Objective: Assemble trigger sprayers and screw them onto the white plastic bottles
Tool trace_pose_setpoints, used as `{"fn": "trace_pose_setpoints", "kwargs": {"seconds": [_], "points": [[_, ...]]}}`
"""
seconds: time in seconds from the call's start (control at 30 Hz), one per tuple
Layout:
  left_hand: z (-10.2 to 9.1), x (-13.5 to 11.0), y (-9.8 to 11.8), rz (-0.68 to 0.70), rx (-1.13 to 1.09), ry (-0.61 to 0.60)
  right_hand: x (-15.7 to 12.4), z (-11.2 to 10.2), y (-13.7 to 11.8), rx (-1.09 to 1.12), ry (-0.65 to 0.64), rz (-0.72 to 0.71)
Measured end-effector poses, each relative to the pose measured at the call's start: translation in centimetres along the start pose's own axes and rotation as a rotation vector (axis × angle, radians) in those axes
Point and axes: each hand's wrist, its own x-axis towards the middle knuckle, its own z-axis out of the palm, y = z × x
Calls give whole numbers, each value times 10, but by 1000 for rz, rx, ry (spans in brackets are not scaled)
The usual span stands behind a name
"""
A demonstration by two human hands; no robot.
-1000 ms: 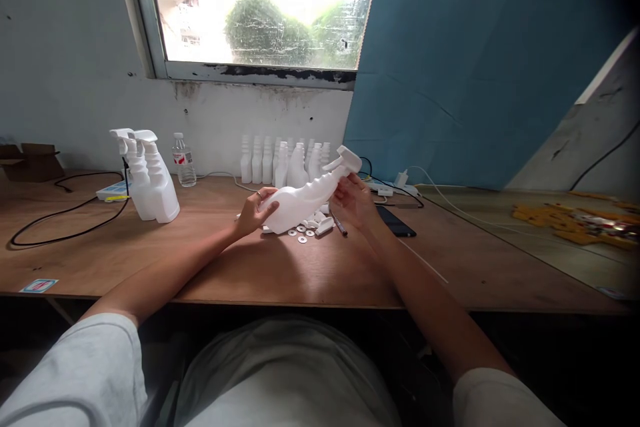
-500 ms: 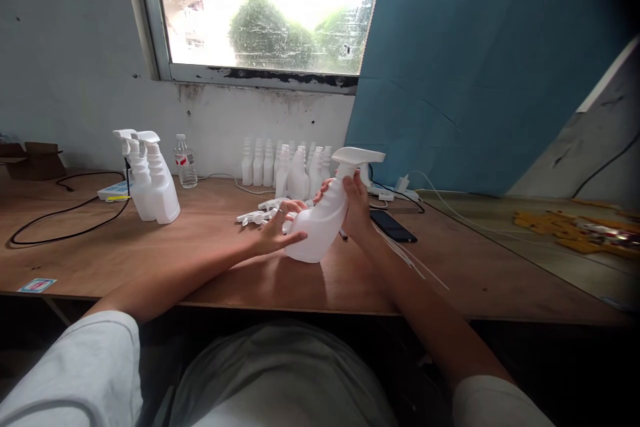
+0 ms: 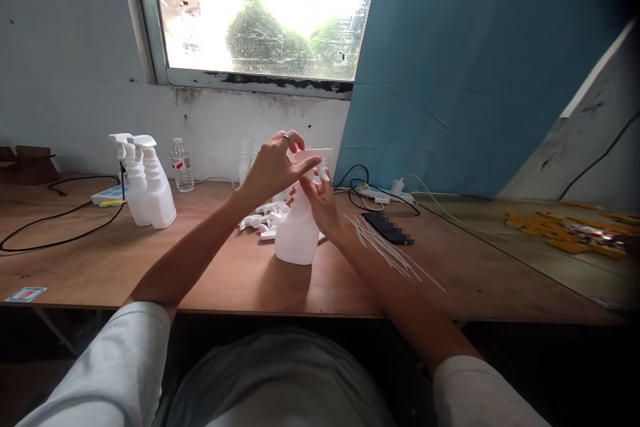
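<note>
A white spray bottle (image 3: 296,240) stands upright on the wooden table (image 3: 210,273) in front of me. My right hand (image 3: 321,203) wraps its neck from the right side. My left hand (image 3: 274,165) is above it, fingers pinched on the white trigger head (image 3: 320,155) at the bottle's top. Loose white trigger heads (image 3: 260,220) lie on the table just behind the bottle. A bundle of thin white dip tubes (image 3: 387,252) lies to the right of my right wrist.
Two finished spray bottles (image 3: 147,183) stand at the left, beside a small water bottle (image 3: 179,165). A black cable (image 3: 55,227) loops at far left. A dark phone (image 3: 387,227) and white chargers (image 3: 390,195) lie right of centre; yellow parts (image 3: 565,227) at far right.
The bottle went from lying tilted in both hands to standing upright on the table. My left hand left its base and rose to the trigger head.
</note>
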Motion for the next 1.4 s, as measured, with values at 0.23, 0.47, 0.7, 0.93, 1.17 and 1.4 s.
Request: {"fn": "trace_pose_setpoints", "kwargs": {"seconds": [0.23,0.47,0.7,0.93,1.17,1.4], "points": [[-3,3,-1,14,20,-191,-1,-1,2,-25,-10,-12],[-12,-1,9,-33,-75,-235,-6,-5,-2,-6,-46,-12],[-23,5,-3,23,-86,-345,-4,-5,3,98,-12,8],[-24,10,-14,56,-188,-368,-4,-6,2,137,-34,20],[-13,10,-20,-98,-397,-377,-3,-8,2,152,-74,21],[-4,11,-27,-146,-535,-321,-3,-8,4,214,-98,13]]}}
